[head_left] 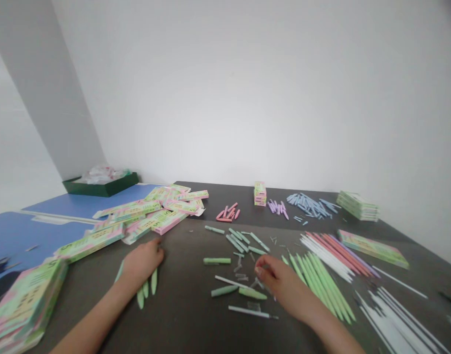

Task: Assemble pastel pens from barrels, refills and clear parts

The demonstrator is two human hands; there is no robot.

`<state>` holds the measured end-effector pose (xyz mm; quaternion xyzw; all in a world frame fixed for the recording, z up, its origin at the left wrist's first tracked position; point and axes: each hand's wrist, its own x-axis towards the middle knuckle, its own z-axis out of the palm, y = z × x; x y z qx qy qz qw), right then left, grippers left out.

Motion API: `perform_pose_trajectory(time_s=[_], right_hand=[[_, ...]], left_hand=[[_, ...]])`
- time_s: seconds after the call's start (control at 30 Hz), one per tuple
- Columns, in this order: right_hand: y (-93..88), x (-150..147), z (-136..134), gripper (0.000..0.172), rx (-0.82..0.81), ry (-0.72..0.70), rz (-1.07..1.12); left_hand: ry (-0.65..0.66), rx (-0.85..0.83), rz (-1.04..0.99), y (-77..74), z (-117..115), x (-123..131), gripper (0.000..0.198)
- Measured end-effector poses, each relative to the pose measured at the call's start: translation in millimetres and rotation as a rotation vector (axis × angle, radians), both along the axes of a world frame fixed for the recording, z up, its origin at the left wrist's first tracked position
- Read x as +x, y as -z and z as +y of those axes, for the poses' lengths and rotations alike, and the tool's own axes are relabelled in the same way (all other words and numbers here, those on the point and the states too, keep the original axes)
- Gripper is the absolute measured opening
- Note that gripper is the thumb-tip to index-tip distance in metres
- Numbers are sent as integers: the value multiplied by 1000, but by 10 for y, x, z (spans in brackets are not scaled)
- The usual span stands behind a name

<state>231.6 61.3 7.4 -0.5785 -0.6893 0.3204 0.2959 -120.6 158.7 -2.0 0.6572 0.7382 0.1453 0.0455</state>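
My left hand [143, 260] is at the left with its fingers curled, over several light green pen barrels [154, 281] whose pointed ends stick out beneath it. What its fingers hold, if anything, is hidden. My right hand [279, 282] has thumb and fingertips drawn together above small clear plastic pieces [242, 278]; whatever is in the pinch is too small to name. Just left of it lie a green pen part [252, 293], a darker green part [224, 291] and a white refill [248, 311]. Several short teal parts [238, 243] are scattered beyond.
Long green barrels [321, 285] and white refills [398, 319] lie at right, near red and white rods [338, 253]. Printed boxes [92, 241] pile up at left. Pink [228, 212], purple [278, 207] and blue parts [310, 204] sit farther back, as does a green tray [100, 188].
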Motion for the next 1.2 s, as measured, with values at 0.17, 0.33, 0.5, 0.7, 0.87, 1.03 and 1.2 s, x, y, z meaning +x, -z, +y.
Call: perform_pose_trajectory(time_s=[0.17, 0.33, 0.5, 0.7, 0.87, 1.03, 1.2], right_hand=[[57, 331, 144, 8, -8, 100, -45], [80, 433, 180, 24, -43, 105, 53], [154, 372, 200, 33, -133, 99, 185], [207, 339, 220, 35, -120, 129, 280], [217, 306, 218, 19, -86, 146, 322], [138, 232, 218, 11, -164, 132, 453], [40, 163, 189, 30, -266, 69, 624]], left_hand=[[53, -55, 191, 64, 44, -14, 37], [83, -71, 289, 83, 86, -48, 35], [104, -60, 360, 53, 60, -62, 34], [91, -56, 421, 50, 45, -127, 32], [70, -14, 454, -42, 41, -59, 40], [185, 112, 338, -302, -29, 449, 46], [551, 32, -45, -446, -141, 1268, 34]])
